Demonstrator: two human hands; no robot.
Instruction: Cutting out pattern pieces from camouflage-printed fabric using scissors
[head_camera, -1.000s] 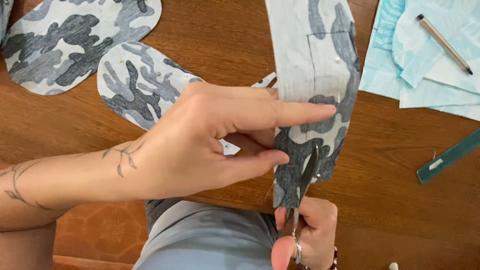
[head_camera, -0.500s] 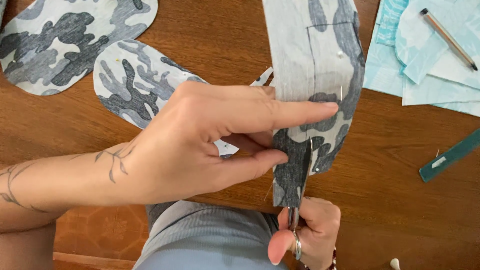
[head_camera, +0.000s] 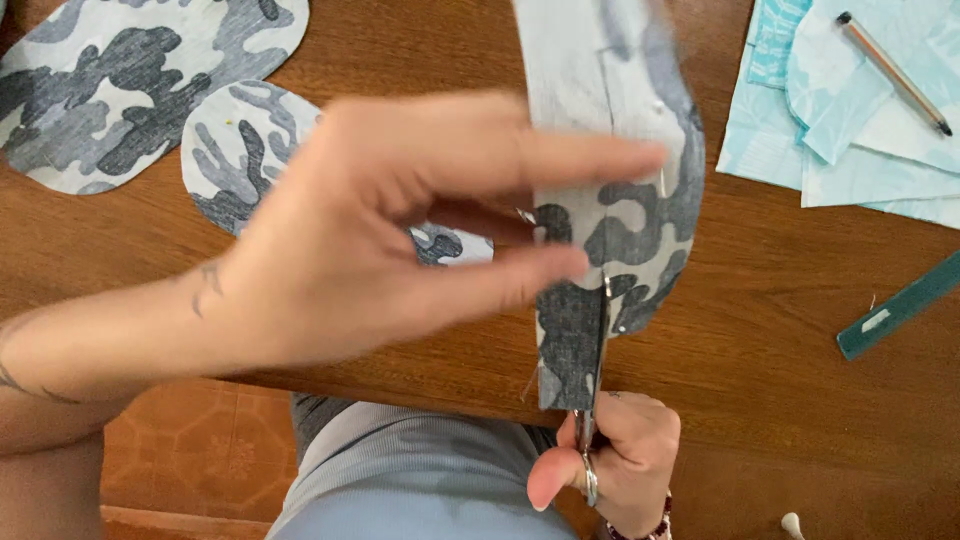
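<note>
Pinching camouflage fabric strip (head_camera: 610, 225), left hand (head_camera: 400, 230) held it taut; right hand (head_camera: 610, 455) gripped metal scissors (head_camera: 592, 400) at 6 o'clock; oval fabric pieces (head_camera: 130, 90) lay at 10 o'clock on wooden surface (head_camera: 780, 320).

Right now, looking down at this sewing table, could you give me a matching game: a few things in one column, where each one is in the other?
Things:
1. metal scissors
2. grey camouflage fabric strip
3. slim brown pencil
4. teal flat ruler

Places:
A. lying on the pale blue paper pieces
B. pinched by the left hand
C. alone on bare wooden table, far right
D. gripped in the right hand

Pairs: 1-D, 2-B, 3-A, 4-C
</note>
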